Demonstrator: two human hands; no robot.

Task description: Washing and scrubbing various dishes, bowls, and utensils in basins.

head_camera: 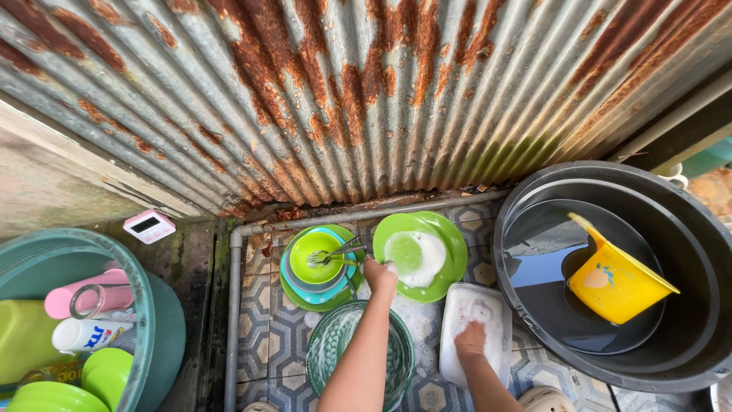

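Looking down through the head camera, I saw the left hand (pixel 380 276) stretched forward to the near rim of a bright green plate (pixel 448 236) smeared with white suds, which lay flat on the patterned tile floor (pixel 268 336); the fingers curled at the plate's edge, touching it, though I could not tell whether they gripped it. The right hand (pixel 470 339) pressed palm-down into a soapy white rectangular tray (pixel 496 309) just nearer than the plate, its fingers loosely closed, seemingly on something hidden in the foam. Left of the plate stood a stack of green and blue dishes (pixel 320 286) with forks (pixel 334 255) resting in the top bowl. Nearer than the plate, under the left forearm, sat a green woven basket (pixel 335 343). Right of the plate was a large black tub (pixel 686 252) of water with a yellow scoop (pixel 614 282) floating inside. Behind the plate rose a rusty corrugated metal wall (pixel 366 99).
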